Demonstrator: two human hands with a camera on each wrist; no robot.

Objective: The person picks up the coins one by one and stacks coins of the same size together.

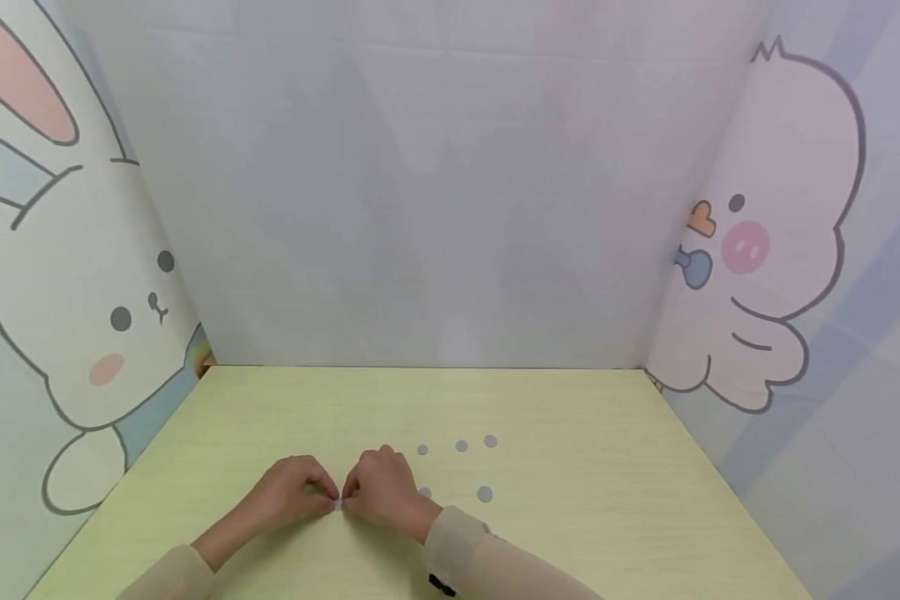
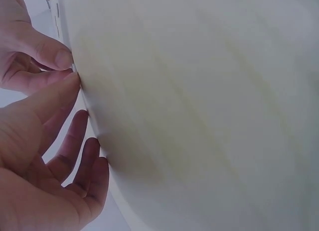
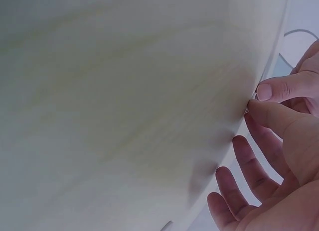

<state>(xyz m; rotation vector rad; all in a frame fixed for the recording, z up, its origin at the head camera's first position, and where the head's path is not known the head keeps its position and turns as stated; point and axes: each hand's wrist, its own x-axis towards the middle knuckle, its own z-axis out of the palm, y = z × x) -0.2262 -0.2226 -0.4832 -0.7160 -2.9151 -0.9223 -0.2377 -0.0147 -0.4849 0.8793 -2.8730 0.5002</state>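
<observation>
Showing small pale-grey piece (image 1: 338, 505), mostly covered | left grip (image 1: 292, 492): pinched nearly closed on its edge | right grip (image 1: 385, 489): likewise

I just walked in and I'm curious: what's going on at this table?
A person's left hand and right hand meet low over the table and seem to pinch one small grey piece, which they mostly hide. Five grey discs lie to the right of that piece: three in a rough row farther back, two nearer, one of those partly hidden by the right hand.
</observation>
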